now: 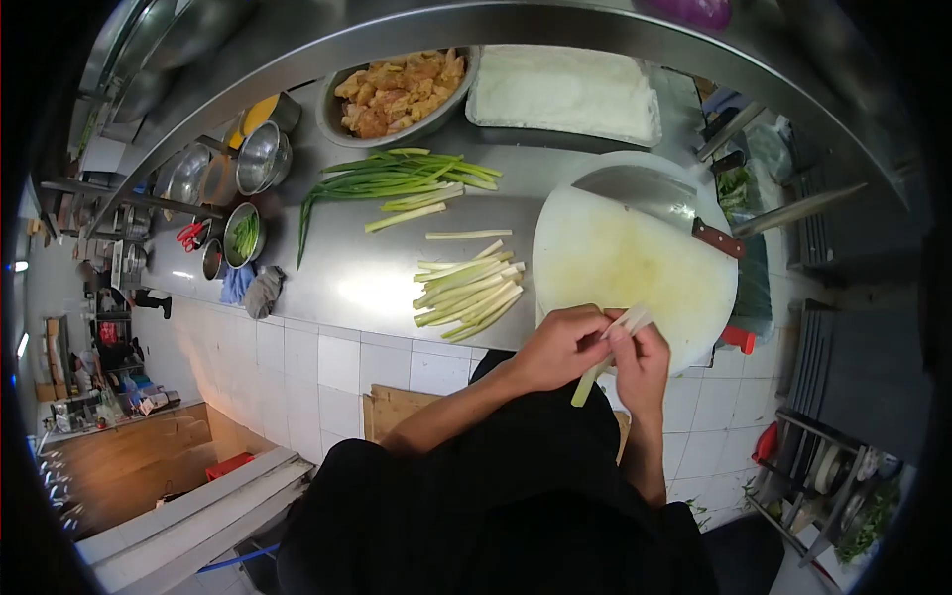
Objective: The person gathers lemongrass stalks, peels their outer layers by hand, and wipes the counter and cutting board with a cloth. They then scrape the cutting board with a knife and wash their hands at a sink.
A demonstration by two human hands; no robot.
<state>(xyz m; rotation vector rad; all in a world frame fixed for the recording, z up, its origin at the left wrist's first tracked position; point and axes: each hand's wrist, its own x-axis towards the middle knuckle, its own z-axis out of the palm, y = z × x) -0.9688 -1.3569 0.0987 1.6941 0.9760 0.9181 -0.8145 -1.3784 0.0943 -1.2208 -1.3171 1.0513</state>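
Observation:
Over the near edge of the round white cutting board (615, 263), my right hand (640, 369) grips a pale scallion stalk (587, 383), its green end pointing down toward me. My left hand (563, 345) is closed, fingertips pinched at the stalk's white upper part. A cleaver (640, 193) lies flat on the board's far side, its brown handle to the right. Left of the board sits a pile of trimmed scallion stalks (471, 293), with a single stalk just above it. Farther back lie longer green scallions (387, 183).
A metal bowl of raw marinated meat pieces (402, 94) and a tray of white powder (562, 89) stand at the back of the steel table (337, 268). A shelf rail (496, 30) crosses above. Small bowls and cloths (263, 293) are at the left end.

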